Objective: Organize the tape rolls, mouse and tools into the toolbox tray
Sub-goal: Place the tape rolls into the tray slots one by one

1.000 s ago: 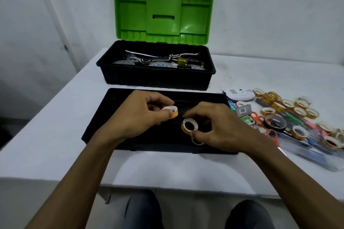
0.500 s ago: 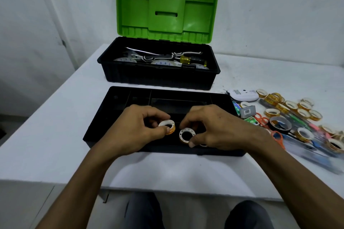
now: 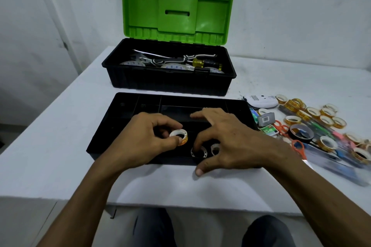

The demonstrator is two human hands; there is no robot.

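Observation:
The black toolbox tray (image 3: 128,106) lies on the white table in front of me. My left hand (image 3: 144,138) pinches a small tape roll (image 3: 179,136) between thumb and fingers over the tray's front middle. My right hand (image 3: 230,138) hovers over the tray with spread fingers and holds nothing. Under it, two tape rolls (image 3: 198,151) lie flat in the front compartment, the second (image 3: 215,148) partly hidden by the fingers. The white mouse (image 3: 261,100) lies upside down right of the tray.
The open toolbox (image 3: 170,78) with its green lid (image 3: 177,8) stands behind the tray, holding a screwdriver, pliers and large tape rolls. Several small tape rolls (image 3: 313,112), a black tape roll (image 3: 301,131), orange scissors (image 3: 299,146) and pens lie on the table's right side.
My right hand has let go of its tape roll, which now lies flat in the tray's front compartment, and its fingers have spread. The left hand still pinches its roll, slightly lower.

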